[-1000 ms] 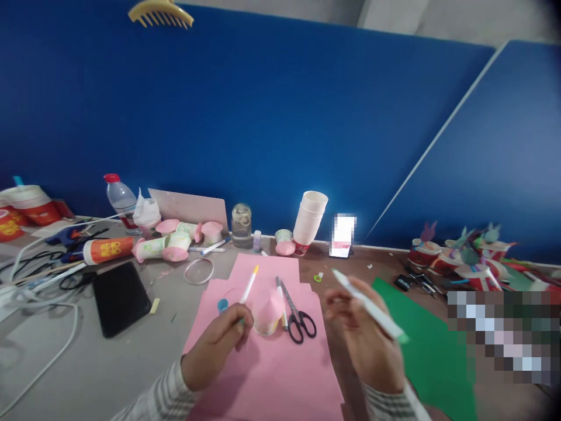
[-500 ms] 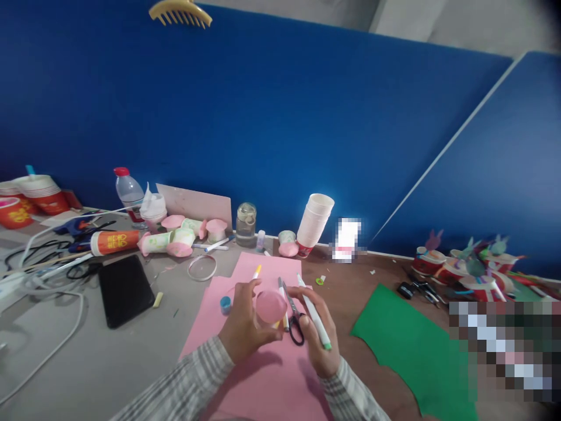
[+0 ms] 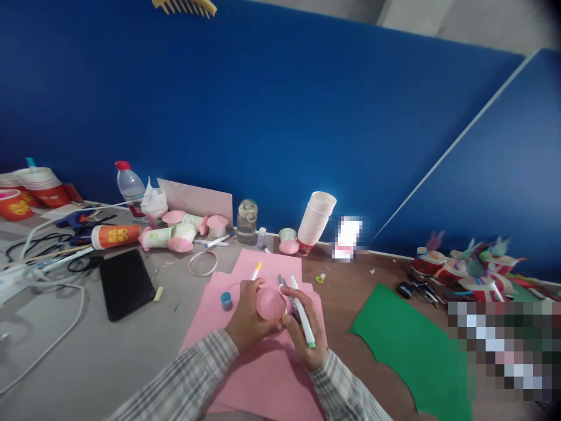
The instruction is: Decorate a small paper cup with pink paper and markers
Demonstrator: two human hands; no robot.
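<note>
My left hand point(image 3: 248, 318) is closed round a small paper cup with a pink bottom point(image 3: 270, 303), held just above the pink paper sheets point(image 3: 267, 368). My right hand point(image 3: 309, 336) grips a white marker with a green end point(image 3: 302, 318) and touches the cup from the right. A yellow-tipped marker point(image 3: 255, 271) lies on the pink paper behind my left hand. Another marker and black scissors point(image 3: 286, 287) lie partly hidden behind the cup. A small blue cap point(image 3: 226, 300) sits left of my left hand.
A green paper sheet point(image 3: 407, 345) lies to the right. A stack of white cups point(image 3: 315, 222), a glass jar point(image 3: 246, 221), a water bottle point(image 3: 130, 184), decorated cups point(image 3: 175, 234), a tape ring point(image 3: 202, 263), a black tablet point(image 3: 126, 283) and cables point(image 3: 44, 275) crowd the back and left.
My left hand picked the pink-bottomed cup up off the paper. My right hand came in from the right with the marker and now touches the cup.
</note>
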